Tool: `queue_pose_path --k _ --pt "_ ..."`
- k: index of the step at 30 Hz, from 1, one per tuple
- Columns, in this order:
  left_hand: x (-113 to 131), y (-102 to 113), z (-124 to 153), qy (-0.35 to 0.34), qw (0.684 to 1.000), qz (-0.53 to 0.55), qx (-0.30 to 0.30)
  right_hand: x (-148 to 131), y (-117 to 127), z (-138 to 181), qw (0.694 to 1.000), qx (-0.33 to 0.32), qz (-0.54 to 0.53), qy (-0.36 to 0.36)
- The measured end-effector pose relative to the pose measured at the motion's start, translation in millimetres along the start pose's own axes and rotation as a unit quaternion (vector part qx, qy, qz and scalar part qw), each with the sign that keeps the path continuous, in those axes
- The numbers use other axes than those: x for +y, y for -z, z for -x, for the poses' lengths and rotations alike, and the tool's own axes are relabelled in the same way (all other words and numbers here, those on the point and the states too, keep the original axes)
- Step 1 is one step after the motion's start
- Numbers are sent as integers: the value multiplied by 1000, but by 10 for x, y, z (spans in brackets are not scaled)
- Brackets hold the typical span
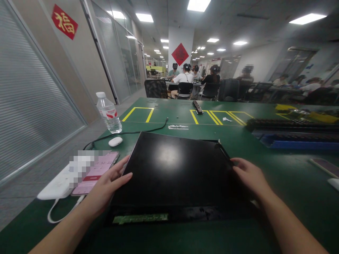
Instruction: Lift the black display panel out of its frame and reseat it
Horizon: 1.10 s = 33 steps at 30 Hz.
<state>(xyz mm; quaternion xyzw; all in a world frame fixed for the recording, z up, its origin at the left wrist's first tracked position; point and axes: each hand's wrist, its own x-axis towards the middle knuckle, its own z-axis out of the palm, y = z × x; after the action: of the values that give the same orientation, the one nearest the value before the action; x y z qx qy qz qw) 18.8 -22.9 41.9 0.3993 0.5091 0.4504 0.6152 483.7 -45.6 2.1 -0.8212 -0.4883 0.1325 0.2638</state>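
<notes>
With each grip closed on a side edge, the left hand (107,185) and right hand (250,176) hold the black panel (174,169) over the desk (286,169), where one side loosening could drop it.

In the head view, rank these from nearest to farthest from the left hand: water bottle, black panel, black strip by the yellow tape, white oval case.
From the left hand:
1. Black panel: touching, at its left edge.
2. White oval case: just beyond the hand.
3. Water bottle: behind the case.
4. Black strip: far part of the table.
</notes>
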Motion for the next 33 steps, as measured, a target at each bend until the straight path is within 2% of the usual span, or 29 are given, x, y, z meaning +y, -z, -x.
queue_pose_path --k 6,12,16,21,27,29,33 --pt "-34 11 -9 0 1000 14 -19 3 -3 -14 1000 3 -22 -4" --pt "34 -37 27 -10 999 24 -26 44 -14 -67 997 22 -76 -26" --pt "44 -77 74 -20 999 34 -17 65 -41 -98 982 3 -175 -63" --pt "30 -107 91 -49 997 54 12 90 -45 -104 951 18 -296 -88" --pt "105 -21 73 -84 996 24 35 -81 82 85 874 -55 -481 -41" --pt "118 2 66 -95 995 -2 36 -156 128 169 844 -70 -526 -70" --pt "97 4 46 -97 995 -19 18 -200 175 228 786 -111 -574 -199"
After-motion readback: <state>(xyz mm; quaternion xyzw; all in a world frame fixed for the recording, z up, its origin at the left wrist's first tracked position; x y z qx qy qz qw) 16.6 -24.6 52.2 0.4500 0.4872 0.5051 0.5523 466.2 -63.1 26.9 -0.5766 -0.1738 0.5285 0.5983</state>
